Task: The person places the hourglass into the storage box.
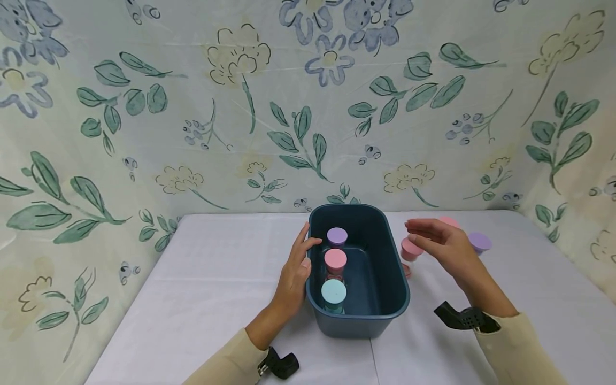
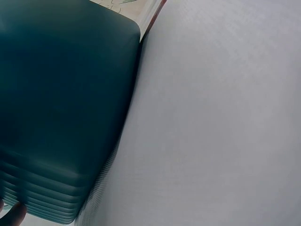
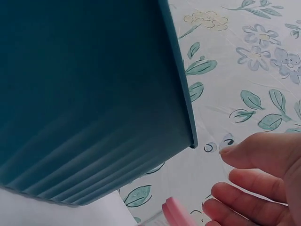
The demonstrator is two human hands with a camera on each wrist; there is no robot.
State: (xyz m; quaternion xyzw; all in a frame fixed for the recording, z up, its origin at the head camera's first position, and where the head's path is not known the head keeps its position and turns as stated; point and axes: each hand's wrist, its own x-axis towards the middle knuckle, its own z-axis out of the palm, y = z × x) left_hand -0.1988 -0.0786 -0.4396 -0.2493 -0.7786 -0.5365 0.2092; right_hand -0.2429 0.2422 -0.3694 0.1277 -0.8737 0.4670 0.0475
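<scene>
Three capped jars [image 1: 335,260] already stand inside the blue bin [image 1: 346,328] along its 9 o'clock side; at least three more jars [image 1: 479,241] seem left outside, toward 2 and 3 o'clock. The left hand [image 1: 291,275], fingers loosely extended, touches its 9 o'clock rim; the right hand [image 1: 446,245], wide and empty, hovers by a pink-capped jar [image 1: 412,248]. White cloth [image 1: 216,299] lies beneath; floral fabric [image 1: 192,107] rises at 12.

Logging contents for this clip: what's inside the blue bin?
The bin holds three jars in a row, with a purple lid, a pink lid and a teal lid. What lies beneath them is hidden.
</scene>
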